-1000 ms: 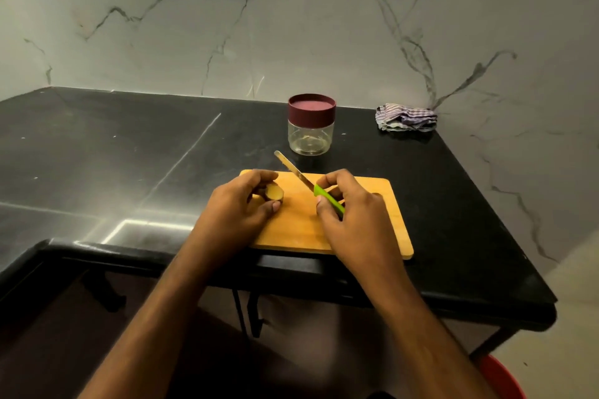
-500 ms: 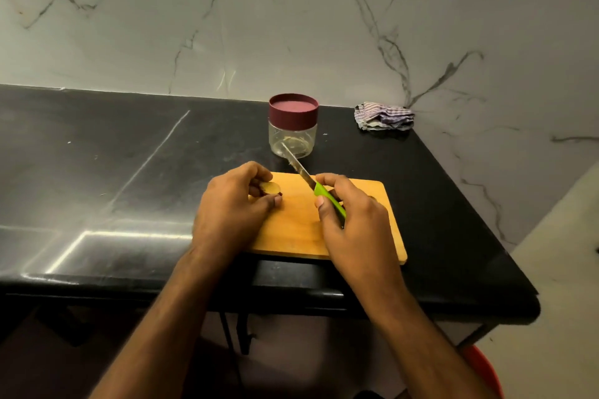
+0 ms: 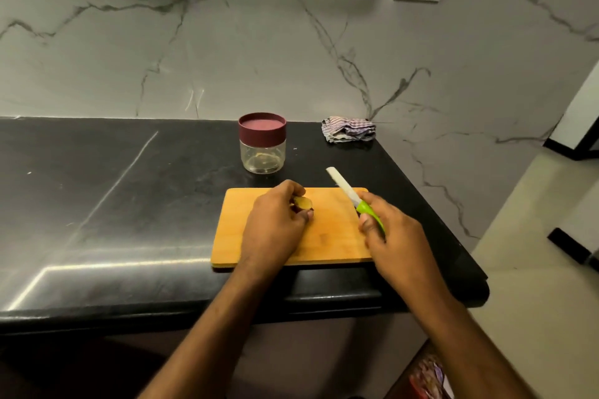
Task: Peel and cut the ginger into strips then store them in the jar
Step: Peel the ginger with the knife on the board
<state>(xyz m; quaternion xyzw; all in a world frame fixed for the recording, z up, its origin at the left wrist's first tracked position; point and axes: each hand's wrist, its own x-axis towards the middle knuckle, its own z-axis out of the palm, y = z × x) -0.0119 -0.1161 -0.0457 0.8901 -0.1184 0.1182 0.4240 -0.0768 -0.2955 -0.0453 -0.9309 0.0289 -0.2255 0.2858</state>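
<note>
Two hands busy: left hand (image 3: 275, 227) pinches pale yellow-tan ginger (image 3: 303, 203) nub; right hand (image 3: 393, 233) grips green-handled knife (image 3: 353, 199).

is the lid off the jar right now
No, the maroon lid sits on top of the clear jar, which stands on the black counter behind the cutting board.

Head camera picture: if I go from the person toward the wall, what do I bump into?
Counter edge → cutting board → left hand holding the ginger → jar → marble wall.
</note>
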